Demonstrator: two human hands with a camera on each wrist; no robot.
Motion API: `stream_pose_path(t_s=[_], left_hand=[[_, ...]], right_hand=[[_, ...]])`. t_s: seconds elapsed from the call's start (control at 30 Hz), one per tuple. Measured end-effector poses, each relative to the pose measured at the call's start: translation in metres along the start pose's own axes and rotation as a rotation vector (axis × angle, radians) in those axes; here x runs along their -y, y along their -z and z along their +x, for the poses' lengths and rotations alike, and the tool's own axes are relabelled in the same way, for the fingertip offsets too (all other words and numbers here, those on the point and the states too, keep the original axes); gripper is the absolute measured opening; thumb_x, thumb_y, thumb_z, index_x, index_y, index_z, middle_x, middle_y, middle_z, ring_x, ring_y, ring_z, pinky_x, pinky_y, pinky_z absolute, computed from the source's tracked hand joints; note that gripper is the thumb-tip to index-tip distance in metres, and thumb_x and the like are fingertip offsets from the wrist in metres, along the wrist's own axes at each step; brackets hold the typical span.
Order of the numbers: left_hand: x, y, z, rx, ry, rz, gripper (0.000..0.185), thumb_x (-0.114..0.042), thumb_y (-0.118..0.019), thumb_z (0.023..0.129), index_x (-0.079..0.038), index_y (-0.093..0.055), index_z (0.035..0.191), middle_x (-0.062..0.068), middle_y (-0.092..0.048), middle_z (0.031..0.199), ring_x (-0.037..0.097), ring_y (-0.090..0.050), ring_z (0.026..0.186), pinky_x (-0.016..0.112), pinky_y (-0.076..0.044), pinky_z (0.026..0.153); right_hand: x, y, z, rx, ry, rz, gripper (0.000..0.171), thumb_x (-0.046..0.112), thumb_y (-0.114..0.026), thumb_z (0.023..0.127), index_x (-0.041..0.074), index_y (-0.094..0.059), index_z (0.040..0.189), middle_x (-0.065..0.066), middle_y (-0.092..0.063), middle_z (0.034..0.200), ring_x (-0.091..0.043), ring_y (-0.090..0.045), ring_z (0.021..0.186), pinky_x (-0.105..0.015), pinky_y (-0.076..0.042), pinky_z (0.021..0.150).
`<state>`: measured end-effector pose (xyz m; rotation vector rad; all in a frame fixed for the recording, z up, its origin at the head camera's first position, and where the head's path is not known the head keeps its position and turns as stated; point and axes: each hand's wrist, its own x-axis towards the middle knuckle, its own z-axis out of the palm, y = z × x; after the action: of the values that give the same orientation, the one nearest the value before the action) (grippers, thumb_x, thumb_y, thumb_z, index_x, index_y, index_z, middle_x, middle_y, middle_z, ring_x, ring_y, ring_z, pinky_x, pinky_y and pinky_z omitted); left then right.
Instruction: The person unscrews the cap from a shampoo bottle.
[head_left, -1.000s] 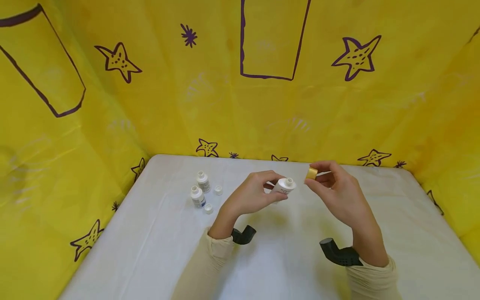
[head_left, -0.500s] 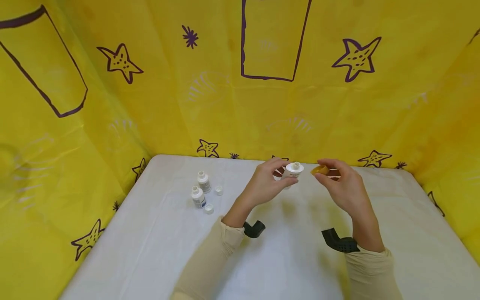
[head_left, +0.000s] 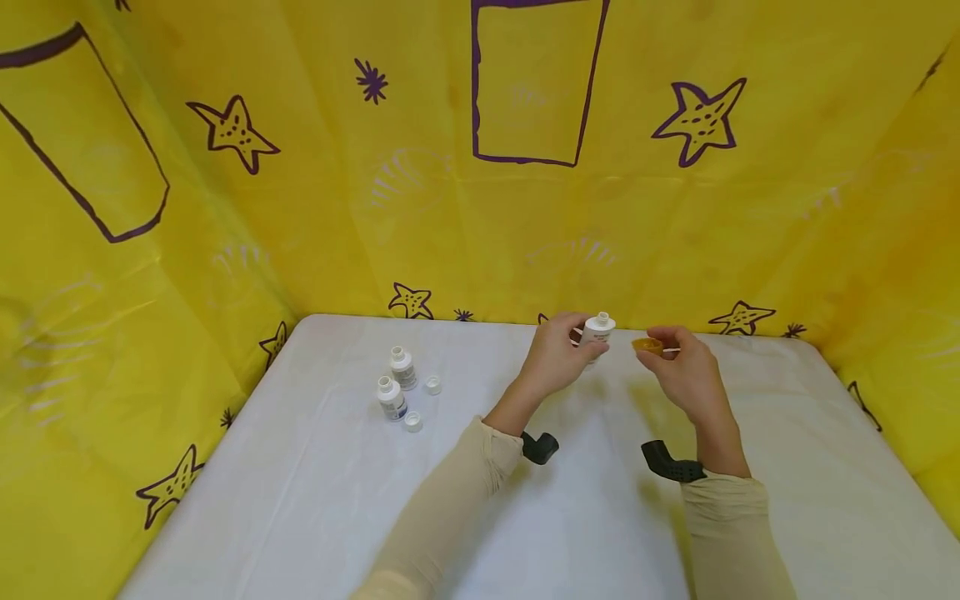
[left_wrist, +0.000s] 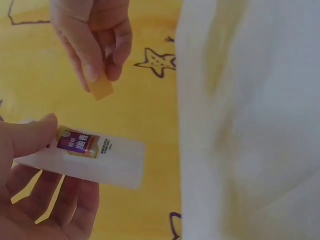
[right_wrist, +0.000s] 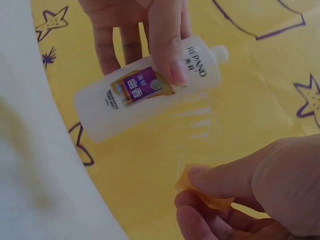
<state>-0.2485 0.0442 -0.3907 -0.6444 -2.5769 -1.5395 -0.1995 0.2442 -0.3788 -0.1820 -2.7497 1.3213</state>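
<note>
My left hand holds a white plastic bottle by its sides, raised over the far part of the table. The bottle stands upright with its narrow neck bare and uncapped. In the right wrist view its purple and gold label shows beside the thumb. To its right, my right hand pinches a yellow-orange cap between thumb and fingers. The cap's hollow side faces up in the head view. A gap separates cap and bottle.
Two small white bottles, both uncapped, stand on the left of the white-covered table. Two white caps lie just right of them. A yellow curtain with purple drawings rises behind and along the sides.
The left hand has moved right and farther away, bringing the bottle more upright. The right hand has shifted slightly right and turned the cap so that its hollow side faces up.
</note>
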Motion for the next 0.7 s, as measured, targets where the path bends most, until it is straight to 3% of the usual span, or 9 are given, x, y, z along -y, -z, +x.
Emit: stream_pose_path(t_s=[0.17,0.3,0.4,0.7], left_hand=[[0.008,-0.022,0.008,-0.003,0.073,-0.007,0.037,-0.027,-0.079,0.091,-0.011,-0.070,0.124,0.005,-0.070,0.114,0.014,-0.065,0.095,0.017,-0.053,0.071],[0.014,-0.038,0.011,-0.011,0.114,-0.004,0.039,-0.029,-0.080,0.089,-0.013,-0.070,0.123,0.003,-0.069,0.113,0.012,-0.063,0.094,0.017,-0.053,0.073],[0.015,-0.047,0.014,-0.025,0.117,-0.009,0.039,-0.028,-0.081,0.088,-0.013,-0.071,0.122,0.003,-0.069,0.112,0.011,-0.062,0.093,0.017,-0.052,0.073],[0.015,-0.062,0.019,-0.012,0.155,-0.010,0.038,-0.022,-0.082,0.087,-0.012,-0.073,0.122,0.003,-0.071,0.110,0.010,-0.061,0.091,0.017,-0.051,0.072]], right_hand=[[-0.017,-0.001,0.007,0.046,-0.031,-0.022,0.051,0.024,-0.063,0.102,0.002,-0.052,0.146,-0.027,-0.055,0.140,-0.041,-0.061,0.118,-0.019,-0.049,0.074],[-0.029,-0.007,0.014,0.050,-0.051,-0.024,0.048,0.021,-0.063,0.102,0.001,-0.053,0.144,-0.028,-0.054,0.143,-0.043,-0.059,0.122,-0.037,-0.058,0.086],[-0.035,-0.011,0.019,0.039,-0.073,-0.030,0.048,0.020,-0.064,0.100,0.000,-0.053,0.142,-0.028,-0.055,0.142,-0.045,-0.057,0.124,-0.051,-0.055,0.096],[-0.051,-0.011,0.024,0.083,-0.123,-0.091,0.052,0.024,-0.067,0.097,-0.005,-0.052,0.138,-0.031,-0.057,0.133,-0.043,-0.057,0.114,-0.046,-0.052,0.090]])
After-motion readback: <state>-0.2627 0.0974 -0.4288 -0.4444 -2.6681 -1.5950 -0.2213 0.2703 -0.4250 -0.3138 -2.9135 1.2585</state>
